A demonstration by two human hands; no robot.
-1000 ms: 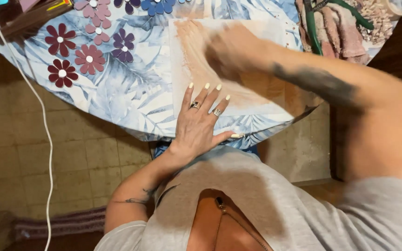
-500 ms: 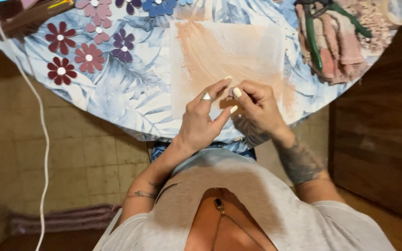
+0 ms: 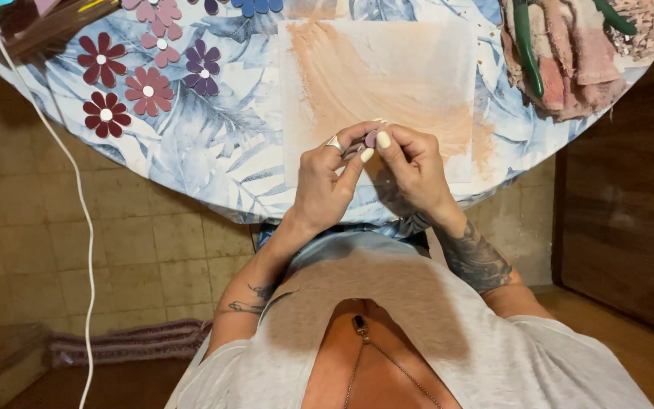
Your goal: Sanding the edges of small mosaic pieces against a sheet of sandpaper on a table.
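Note:
My left hand [image 3: 325, 184] and my right hand [image 3: 412, 168] meet over the near edge of the table. Together their fingertips pinch a small mauve piece [image 3: 371, 138], too small to make out in detail. Both hands hover above a white sheet smeared with orange-brown colour [image 3: 387, 76], which lies on the blue leaf-patterned tablecloth [image 3: 213, 144]. My left hand wears a ring.
Several flower shapes in dark red, pink, purple and blue [image 3: 147, 89] lie at the table's left. Green-handled pliers [image 3: 525, 45] rest on a pinkish cloth [image 3: 580, 64] at the right. A white cable [image 3: 77, 197] hangs off the table's left edge over the tiled floor.
My right hand came back from reaching across the sheet and joined my left hand, which lifted off the table; both now pinch the small mauve piece slightly further over the sheet.

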